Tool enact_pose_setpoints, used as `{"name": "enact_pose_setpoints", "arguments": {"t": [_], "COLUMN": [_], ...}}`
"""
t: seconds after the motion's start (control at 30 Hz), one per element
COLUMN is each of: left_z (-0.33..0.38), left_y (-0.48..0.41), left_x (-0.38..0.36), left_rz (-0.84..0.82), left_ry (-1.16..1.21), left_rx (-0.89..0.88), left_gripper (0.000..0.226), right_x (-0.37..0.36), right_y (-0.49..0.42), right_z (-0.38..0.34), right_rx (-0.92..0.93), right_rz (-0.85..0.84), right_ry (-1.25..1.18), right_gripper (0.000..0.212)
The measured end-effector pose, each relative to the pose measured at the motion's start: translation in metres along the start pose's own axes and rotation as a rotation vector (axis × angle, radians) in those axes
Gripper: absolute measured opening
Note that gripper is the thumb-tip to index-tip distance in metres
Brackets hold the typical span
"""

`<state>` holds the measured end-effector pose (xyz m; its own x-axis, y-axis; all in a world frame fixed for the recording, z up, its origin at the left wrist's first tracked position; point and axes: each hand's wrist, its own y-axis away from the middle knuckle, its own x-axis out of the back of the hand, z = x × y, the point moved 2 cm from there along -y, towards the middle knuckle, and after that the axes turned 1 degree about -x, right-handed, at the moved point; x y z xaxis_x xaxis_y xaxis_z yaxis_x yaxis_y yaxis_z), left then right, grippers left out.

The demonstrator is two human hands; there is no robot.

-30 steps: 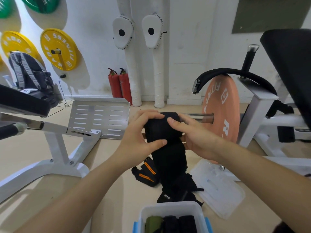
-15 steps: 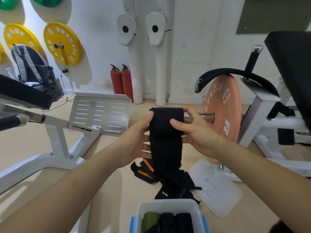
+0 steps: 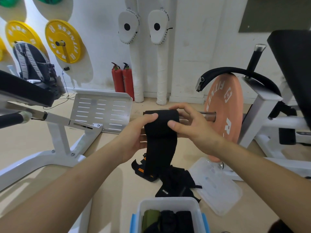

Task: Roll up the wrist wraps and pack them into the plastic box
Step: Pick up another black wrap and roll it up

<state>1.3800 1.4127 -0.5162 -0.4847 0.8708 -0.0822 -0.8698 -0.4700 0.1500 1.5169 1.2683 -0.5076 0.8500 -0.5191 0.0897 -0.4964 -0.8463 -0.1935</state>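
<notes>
On my feed, left hand [image 3: 134, 137] and right hand [image 3: 191, 126] pinching a half-rolled black wrist wrap [image 3: 160, 132], tail hanging down, loose wraps [image 3: 175, 184] on the floor beneath, plastic box [image 3: 168, 201] holding three rolls [image 3: 184, 221], clear lid [image 3: 218, 190] lying beside.

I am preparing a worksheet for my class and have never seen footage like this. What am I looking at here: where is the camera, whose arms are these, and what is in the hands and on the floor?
There is no robot here. A person wears a wide-angle camera on the head, looking forward and down, so the two arms reaching in are their own. The left hand and right hand together grip a black wrist wrap; its top is rolled and its tail hangs down. On the floor lie loose black wraps, one wrap with orange stripes, and a clear lid. Nearest the camera sits the plastic box, already holding a green roll and black rolls. Gym equipment stands around.
</notes>
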Motion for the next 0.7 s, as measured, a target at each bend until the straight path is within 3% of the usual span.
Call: {"name": "enact_pose_setpoints", "arguments": {"t": [0.2,0.43,0.6,0.7], "left_z": [0.0045,-0.0010,0.0007,0.0004], "left_y": [0.0013,0.0013,0.0016,0.0013], "left_x": [0.0032,0.0026,0.0033,0.0014], "left_rz": [-0.048,-0.047,-0.024,-0.022], "left_ry": [-0.072,-0.267,-0.274,-0.160], "left_rx": [-0.213,-0.449,-0.346,-0.238], "left_gripper": [0.050,0.073,0.091,0.092], "right_x": [0.0007,0.0038,0.0044,0.0046], "right_y": [0.0013,-0.0054,-0.0022,-0.0003], "right_z": [0.0015,0.0055,0.0060,0.0051], "right_rx": [-0.254,-0.226,-0.176,-0.133], "right_rz": [-0.136,-0.068,-0.022,0.013], "right_ry": [-0.190,-0.198,-0.249,-0.212], "right_gripper": [0.048,0.046,0.046,0.046]}}
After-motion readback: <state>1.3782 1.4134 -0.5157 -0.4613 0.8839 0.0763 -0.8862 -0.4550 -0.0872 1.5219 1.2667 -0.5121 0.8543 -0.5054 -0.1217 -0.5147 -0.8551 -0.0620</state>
